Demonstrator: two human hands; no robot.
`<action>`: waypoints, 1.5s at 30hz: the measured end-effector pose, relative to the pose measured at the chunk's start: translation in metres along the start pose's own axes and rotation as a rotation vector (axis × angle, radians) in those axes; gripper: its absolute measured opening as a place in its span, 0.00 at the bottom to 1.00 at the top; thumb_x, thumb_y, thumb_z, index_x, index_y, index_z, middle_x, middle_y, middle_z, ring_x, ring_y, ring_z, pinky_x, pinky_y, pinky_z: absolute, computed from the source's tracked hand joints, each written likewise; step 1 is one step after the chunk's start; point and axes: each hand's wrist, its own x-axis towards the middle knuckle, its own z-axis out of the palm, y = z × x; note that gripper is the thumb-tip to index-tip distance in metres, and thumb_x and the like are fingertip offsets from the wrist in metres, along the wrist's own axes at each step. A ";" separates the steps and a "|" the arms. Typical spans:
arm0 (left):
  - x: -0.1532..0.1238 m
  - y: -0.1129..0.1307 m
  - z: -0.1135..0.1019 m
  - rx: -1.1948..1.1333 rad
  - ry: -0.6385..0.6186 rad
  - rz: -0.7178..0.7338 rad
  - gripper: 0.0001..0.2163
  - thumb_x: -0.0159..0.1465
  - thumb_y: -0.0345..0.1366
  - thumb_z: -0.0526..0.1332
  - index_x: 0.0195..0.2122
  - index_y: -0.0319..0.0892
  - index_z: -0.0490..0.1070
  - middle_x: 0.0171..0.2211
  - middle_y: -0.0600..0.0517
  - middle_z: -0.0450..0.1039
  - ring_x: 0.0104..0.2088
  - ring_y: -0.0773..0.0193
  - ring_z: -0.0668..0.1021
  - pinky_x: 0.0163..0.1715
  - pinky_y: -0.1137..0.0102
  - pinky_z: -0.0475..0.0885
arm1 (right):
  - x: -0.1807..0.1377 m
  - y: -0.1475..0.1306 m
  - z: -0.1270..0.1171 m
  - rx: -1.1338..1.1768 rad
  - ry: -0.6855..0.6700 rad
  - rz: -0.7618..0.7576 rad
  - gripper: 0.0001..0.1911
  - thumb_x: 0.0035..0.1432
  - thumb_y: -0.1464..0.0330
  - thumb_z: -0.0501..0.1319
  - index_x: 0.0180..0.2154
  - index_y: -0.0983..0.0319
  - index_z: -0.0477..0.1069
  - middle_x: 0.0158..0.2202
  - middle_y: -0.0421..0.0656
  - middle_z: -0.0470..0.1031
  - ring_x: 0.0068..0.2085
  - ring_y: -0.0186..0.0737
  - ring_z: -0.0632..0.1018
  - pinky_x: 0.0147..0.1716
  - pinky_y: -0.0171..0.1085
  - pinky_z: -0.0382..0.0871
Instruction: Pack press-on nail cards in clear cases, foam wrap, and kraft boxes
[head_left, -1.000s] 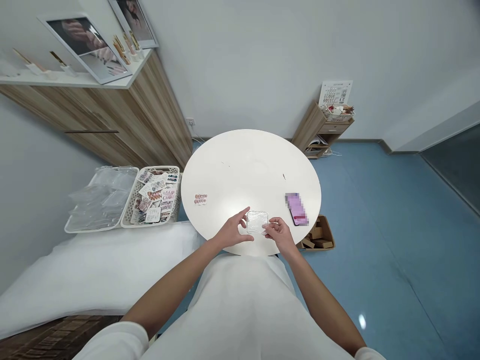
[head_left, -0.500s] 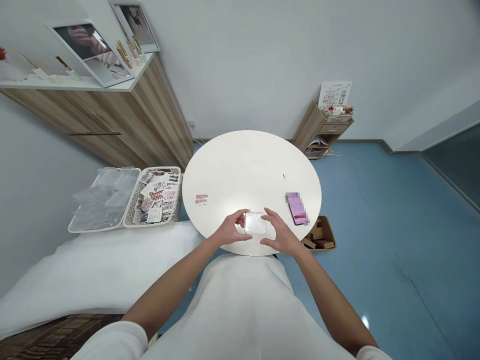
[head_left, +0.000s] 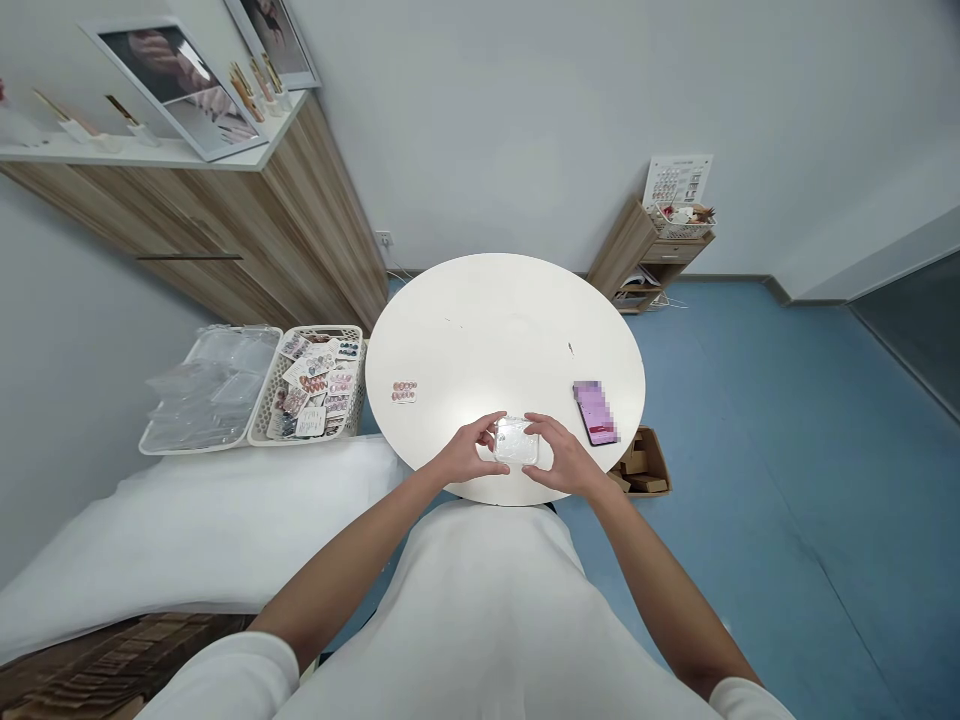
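Note:
A small clear plastic box (head_left: 516,442) with rounded corners lies between my two hands near the front of the white round table (head_left: 495,320). My left hand (head_left: 471,452) grips its left end, the thumb along the near side and the fingers at the far side. At the right end, my right hand (head_left: 562,458) holds it with fingers on the top far corner and the thumb at the near edge. To the left on the table lies a card of press-on nails (head_left: 404,392). A phone (head_left: 597,413) with a purple screen rests to the right.
On the left stand a basket of nail cards (head_left: 315,385) and a basket of clear plastic boxes (head_left: 214,385). A cardboard box (head_left: 646,465) sits on the floor beside the table's right edge. A wooden cabinet (head_left: 315,220) and a small shelf unit (head_left: 652,255) stand behind.
The clear box has shifted slightly right relative to my left hand, and my right fingers now overlap its right end more. The view has tilted slightly.

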 end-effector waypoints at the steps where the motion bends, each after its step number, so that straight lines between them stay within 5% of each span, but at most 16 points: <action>1: 0.001 0.001 0.000 -0.007 -0.001 0.002 0.37 0.43 0.38 0.68 0.56 0.48 0.56 0.38 0.51 0.64 0.32 0.68 0.68 0.39 0.66 0.67 | 0.000 0.000 0.000 0.009 0.007 -0.012 0.25 0.44 0.66 0.63 0.46 0.57 0.61 0.56 0.48 0.58 0.56 0.47 0.61 0.50 0.48 0.60; 18: -0.001 0.003 0.006 -0.147 -0.007 -0.052 0.36 0.45 0.35 0.68 0.55 0.47 0.56 0.33 0.53 0.66 0.33 0.66 0.71 0.39 0.66 0.67 | 0.005 0.007 0.006 0.208 0.123 -0.009 0.26 0.36 0.68 0.65 0.42 0.57 0.66 0.50 0.47 0.67 0.51 0.48 0.68 0.48 0.46 0.62; 29: 0.002 0.002 0.003 -0.436 -0.030 -0.200 0.38 0.49 0.34 0.65 0.59 0.49 0.48 0.37 0.51 0.68 0.33 0.68 0.73 0.35 0.68 0.67 | 0.019 0.007 -0.002 0.320 0.120 0.082 0.24 0.36 0.67 0.66 0.40 0.57 0.67 0.50 0.47 0.67 0.49 0.47 0.69 0.44 0.43 0.65; 37: -0.001 -0.007 -0.001 -0.446 0.103 -0.424 0.17 0.50 0.39 0.64 0.40 0.39 0.68 0.30 0.51 0.71 0.30 0.68 0.74 0.34 0.68 0.69 | 0.016 0.009 0.001 0.322 0.069 0.120 0.24 0.35 0.67 0.66 0.40 0.57 0.68 0.48 0.45 0.68 0.47 0.46 0.70 0.46 0.45 0.63; 45: 0.001 -0.009 0.004 -0.426 0.208 -0.409 0.12 0.48 0.36 0.64 0.32 0.37 0.70 0.26 0.51 0.72 0.26 0.68 0.74 0.31 0.68 0.70 | 0.022 0.008 0.006 0.506 0.047 0.271 0.21 0.44 0.58 0.62 0.42 0.58 0.68 0.42 0.43 0.71 0.41 0.41 0.72 0.43 0.41 0.64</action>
